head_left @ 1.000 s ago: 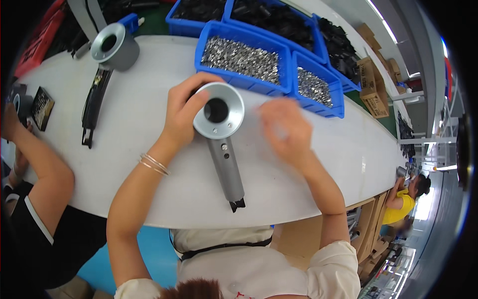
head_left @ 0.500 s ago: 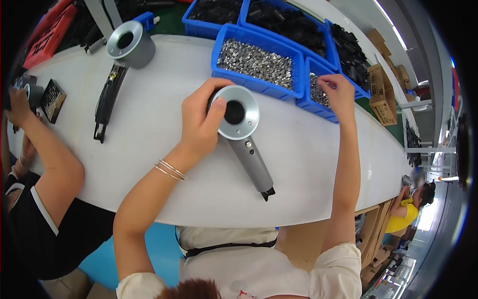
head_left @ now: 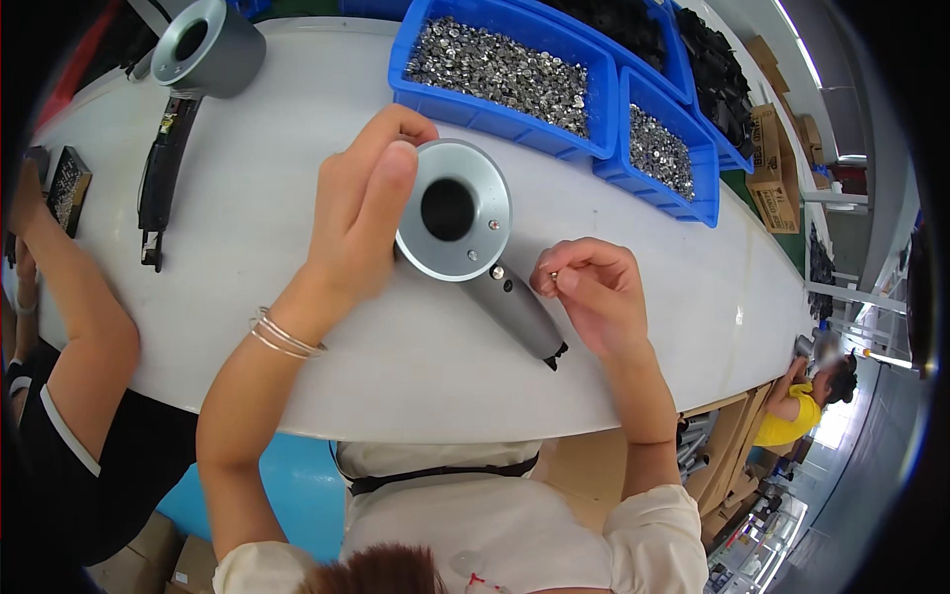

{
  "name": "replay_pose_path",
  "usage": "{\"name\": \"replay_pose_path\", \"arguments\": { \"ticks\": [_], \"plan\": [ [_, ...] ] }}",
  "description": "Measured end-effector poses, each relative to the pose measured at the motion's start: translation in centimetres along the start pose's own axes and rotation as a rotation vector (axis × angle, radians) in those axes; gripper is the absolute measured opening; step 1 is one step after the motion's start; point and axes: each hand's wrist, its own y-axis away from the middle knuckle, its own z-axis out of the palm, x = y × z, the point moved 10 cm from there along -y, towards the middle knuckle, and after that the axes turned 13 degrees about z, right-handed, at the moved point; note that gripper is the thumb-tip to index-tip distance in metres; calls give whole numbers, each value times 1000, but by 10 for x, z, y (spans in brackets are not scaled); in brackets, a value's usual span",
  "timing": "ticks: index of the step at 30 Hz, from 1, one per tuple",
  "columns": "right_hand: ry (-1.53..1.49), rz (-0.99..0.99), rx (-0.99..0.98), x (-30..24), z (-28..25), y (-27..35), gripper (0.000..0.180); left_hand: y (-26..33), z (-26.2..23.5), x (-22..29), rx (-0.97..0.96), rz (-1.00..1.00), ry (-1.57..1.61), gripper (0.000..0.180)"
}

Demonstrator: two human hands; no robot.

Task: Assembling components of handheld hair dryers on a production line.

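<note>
A grey hair dryer [head_left: 454, 262] lies on the white table in front of me, its round head towards the bins and its handle slanting down to the right, with black prongs at the tip. My left hand [head_left: 358, 213] grips the left side of the head, thumb on the rim and fingers behind it. Beside the handle, my right hand [head_left: 602, 297] pinches a small shiny metal piece [head_left: 553, 278] between thumb and fingertips, apart from the dryer. Two small buttons show at the top of the handle.
Behind the dryer stand a large blue bin [head_left: 495, 121] and a smaller blue bin [head_left: 658, 198], both holding small metal parts. Another dryer [head_left: 223, 54] with an opened handle lies at left. A co-worker's arm [head_left: 79, 282] reaches in there. A cardboard box [head_left: 775, 168] sits at right.
My right hand has come out of the smaller bin to beside the dryer's handle, now holding a metal piece. The dryer's head has turned slightly under my left hand, and the view has shifted.
</note>
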Motion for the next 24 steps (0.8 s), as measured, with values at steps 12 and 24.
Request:
{"name": "replay_pose_path", "arguments": {
  "ticks": [12,24],
  "plan": [
    [178,-81,209,-8,-8,6,15,1,1,6,96,44,-54,38],
    [915,-548,385,-24,41,29,22,5,-3,10,128,103,-46,33]
  ]
}}
